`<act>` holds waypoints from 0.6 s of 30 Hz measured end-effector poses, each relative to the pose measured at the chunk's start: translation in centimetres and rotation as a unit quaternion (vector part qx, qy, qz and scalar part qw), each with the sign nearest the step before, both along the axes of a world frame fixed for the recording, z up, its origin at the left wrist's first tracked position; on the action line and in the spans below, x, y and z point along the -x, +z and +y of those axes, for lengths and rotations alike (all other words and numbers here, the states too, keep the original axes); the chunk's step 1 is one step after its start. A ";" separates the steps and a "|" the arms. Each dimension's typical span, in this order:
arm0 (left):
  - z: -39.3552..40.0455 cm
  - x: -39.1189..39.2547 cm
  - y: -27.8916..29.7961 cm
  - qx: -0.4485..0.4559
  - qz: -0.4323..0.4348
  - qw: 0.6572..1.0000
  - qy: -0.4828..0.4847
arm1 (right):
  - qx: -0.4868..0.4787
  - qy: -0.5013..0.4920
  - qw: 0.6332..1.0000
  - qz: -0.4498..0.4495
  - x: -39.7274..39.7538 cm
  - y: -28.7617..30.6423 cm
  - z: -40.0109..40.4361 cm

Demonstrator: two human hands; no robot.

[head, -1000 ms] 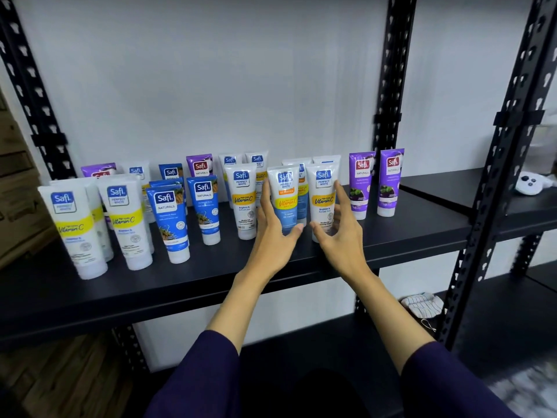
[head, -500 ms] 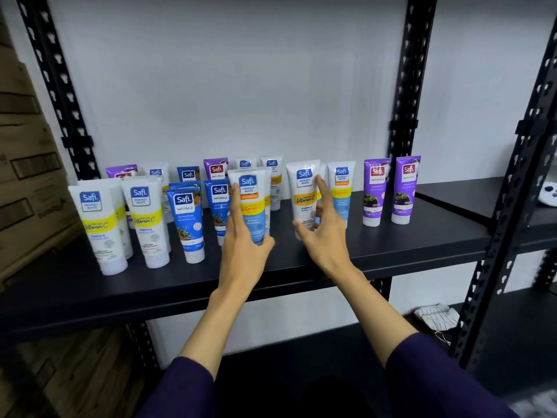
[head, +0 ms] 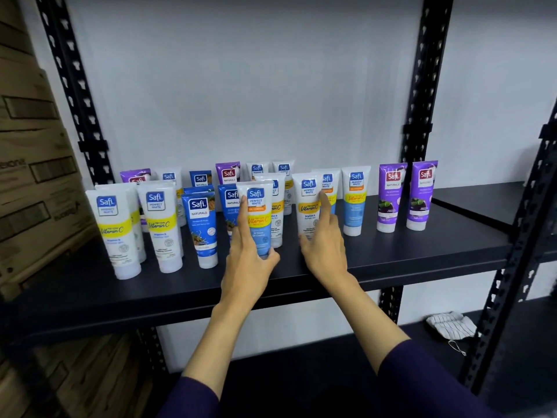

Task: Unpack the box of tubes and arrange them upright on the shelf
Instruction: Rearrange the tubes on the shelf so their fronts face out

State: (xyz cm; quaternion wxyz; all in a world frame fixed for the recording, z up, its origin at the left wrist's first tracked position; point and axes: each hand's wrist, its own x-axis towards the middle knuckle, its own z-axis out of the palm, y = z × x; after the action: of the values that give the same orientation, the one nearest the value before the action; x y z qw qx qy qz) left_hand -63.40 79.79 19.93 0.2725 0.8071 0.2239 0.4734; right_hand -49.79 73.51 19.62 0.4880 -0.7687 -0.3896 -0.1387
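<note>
Through the head camera I see both my forearms bare from wrist to past mid-forearm. Each arm wears a dark purple sleeve, the left sleeve (head: 193, 396) and the right sleeve (head: 434, 384) pushed up toward the elbow. My left hand (head: 247, 267) and right hand (head: 327, 251) are bare: no gloves, rings or watch show.
</note>
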 end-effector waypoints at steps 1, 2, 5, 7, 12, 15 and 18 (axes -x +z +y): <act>0.0 0.0 0.0 -0.001 0.002 1.000 0.003 | 0.008 0.005 1.000 0.007 -0.1 0.1 0.1; 0.0 0.0 0.0 -0.001 0.003 1.000 0.005 | 0.016 0.011 1.000 0.017 -0.1 0.4 0.2; 0.0 0.0 0.0 -0.001 0.005 1.000 0.006 | 0.039 0.027 0.998 0.033 -0.3 1.1 0.8; 0.0 0.1 0.0 -0.003 0.006 1.000 0.005 | 0.044 0.033 0.998 0.035 -0.3 1.4 1.2; 0.0 0.0 -0.1 0.000 0.011 1.000 0.006 | 0.055 0.017 0.998 0.026 -0.4 1.6 2.0; 0.1 0.0 -0.1 -0.002 0.014 1.000 0.003 | 0.069 0.002 0.997 0.015 -0.4 1.6 2.3; 0.1 0.1 -0.1 -0.003 0.008 1.000 0.004 | 0.077 -0.017 0.997 0.007 -0.4 1.5 2.3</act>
State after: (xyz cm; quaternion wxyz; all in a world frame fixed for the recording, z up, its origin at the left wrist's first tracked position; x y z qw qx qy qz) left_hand -63.48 79.88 19.81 0.2661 0.8109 0.2282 0.4685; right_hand -49.43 75.78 21.14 0.4272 -0.8117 -0.3824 -0.1114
